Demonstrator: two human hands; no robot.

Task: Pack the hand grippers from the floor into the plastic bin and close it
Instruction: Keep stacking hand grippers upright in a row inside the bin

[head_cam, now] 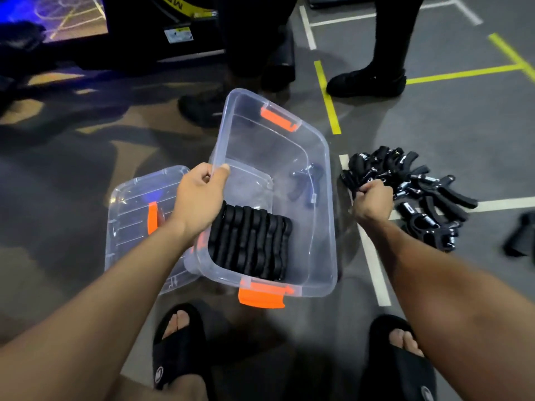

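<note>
A clear plastic bin point(327, 198) with orange latches stands open on the floor in the middle. A row of several black hand grippers point(252, 241) is packed along its near left side, and one lone gripper point(304, 183) lies at its far right. My left hand point(199, 195) grips the bin's left rim. To the right of the bin lies a pile of black hand grippers point(417, 195) on the floor. My right hand point(372, 196) is curled round grippers at the pile's left edge.
The clear lid point(136, 215) with an orange latch lies flat on the floor left of the bin. Other people's legs and dark shoes point(367, 81) stand beyond the bin. My sandalled feet point(179, 342) are near the bottom. A dark object point(521, 235) lies at the right edge.
</note>
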